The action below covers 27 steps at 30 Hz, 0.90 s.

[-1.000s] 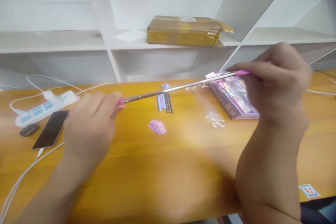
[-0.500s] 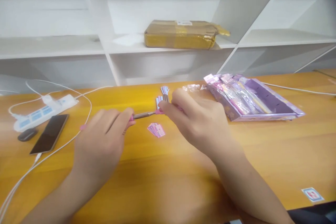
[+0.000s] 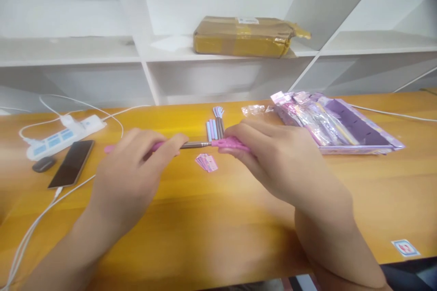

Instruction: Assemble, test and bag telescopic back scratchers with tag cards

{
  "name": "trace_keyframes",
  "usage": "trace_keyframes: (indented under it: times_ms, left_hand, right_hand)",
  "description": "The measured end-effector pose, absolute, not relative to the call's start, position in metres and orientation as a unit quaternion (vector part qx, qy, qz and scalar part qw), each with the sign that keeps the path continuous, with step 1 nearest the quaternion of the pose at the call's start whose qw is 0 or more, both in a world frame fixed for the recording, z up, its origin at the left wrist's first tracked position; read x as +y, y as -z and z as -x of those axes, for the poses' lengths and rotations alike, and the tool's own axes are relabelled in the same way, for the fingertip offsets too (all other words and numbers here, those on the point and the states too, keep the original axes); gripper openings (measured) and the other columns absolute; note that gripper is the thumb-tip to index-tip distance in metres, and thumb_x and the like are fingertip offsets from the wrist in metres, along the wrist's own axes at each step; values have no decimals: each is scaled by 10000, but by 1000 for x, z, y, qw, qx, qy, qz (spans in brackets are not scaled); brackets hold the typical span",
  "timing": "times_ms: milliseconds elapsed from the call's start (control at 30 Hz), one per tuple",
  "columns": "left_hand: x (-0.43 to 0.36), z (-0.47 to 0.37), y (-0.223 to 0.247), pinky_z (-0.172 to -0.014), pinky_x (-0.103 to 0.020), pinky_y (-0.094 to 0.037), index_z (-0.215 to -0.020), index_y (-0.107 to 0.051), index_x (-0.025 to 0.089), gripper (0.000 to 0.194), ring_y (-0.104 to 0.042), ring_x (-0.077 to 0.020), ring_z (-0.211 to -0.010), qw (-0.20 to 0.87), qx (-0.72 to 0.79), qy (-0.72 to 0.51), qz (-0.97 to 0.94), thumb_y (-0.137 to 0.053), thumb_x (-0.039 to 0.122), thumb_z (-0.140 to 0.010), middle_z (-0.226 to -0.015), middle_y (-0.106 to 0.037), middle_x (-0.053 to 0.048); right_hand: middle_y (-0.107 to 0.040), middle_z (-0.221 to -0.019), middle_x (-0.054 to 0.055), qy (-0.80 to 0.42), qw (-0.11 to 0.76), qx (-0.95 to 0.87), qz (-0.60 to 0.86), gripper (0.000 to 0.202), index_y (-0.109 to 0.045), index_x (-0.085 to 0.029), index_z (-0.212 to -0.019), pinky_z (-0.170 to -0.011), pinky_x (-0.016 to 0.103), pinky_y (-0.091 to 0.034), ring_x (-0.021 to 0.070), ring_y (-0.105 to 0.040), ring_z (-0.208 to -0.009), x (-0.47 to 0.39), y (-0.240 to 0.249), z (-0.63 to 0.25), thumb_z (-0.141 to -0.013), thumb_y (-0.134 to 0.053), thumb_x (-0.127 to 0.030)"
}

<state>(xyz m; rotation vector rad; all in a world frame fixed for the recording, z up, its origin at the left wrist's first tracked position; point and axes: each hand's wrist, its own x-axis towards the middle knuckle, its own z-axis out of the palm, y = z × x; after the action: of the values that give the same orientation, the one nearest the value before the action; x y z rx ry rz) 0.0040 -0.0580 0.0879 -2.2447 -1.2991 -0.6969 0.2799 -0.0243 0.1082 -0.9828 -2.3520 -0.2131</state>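
I can't read a single word or number from where I sit. The white label (image 3: pixel 248 20) on top of the taped parcel (image 3: pixel 235 38), far on the shelf, carries dark print too small for me to make out. The fanned pink cards (image 3: pixel 206 163) mid-tabletop (image 3: pixel 218 232) show printing I can't resolve. The square sticker (image 3: pixel 405 248) at the near right edge bears a red mark inside a blue border, its meaning unclear to me. On the black oval device (image 3: pixel 44 164) at left, I get just a faint pale mark.
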Motion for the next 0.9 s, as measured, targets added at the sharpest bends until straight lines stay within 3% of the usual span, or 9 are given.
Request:
trace_keyframes:
  times_ms: [267, 633, 900]
  left_hand:
    - [-56, -4, -93, -711, -371, -455, -1340, -618, 300, 380, -634, -240, -849, 206, -434, 260, 838, -535, 124, -1013, -968, -725, -47]
    - [-52, -3, -97, -693, -380, -482, -1230, -656, 225, 261, -660, -251, -837, 219, -407, 269, 845, -606, 181, -978, -943, -731, -59]
    - [-54, -6, -99, -671, -365, -471, -1213, -632, 221, 291, -613, -197, -695, 222, -414, 288, 834, -645, 153, -930, -885, -724, -17]
  right_hand:
    - [-665, -957, 65, 58, 313, -872, 373, 184, -624, -223, -1069, -623, 309, -363, 180, -561, -734, -27, -110, -280, -1065, -573, -399]
    - [-638, -968, 60, 50, 309, -882, 353, 153, -592, -190, -1072, -655, 306, -400, 160, -538, -726, -24, -107, -277, -1053, -587, -342]
    - [-633, -946, 60, 46, 296, -895, 330, 160, -625, -182, -1047, -678, 302, -417, 159, -567, -740, -27, -108, -277, -1075, -563, -326]
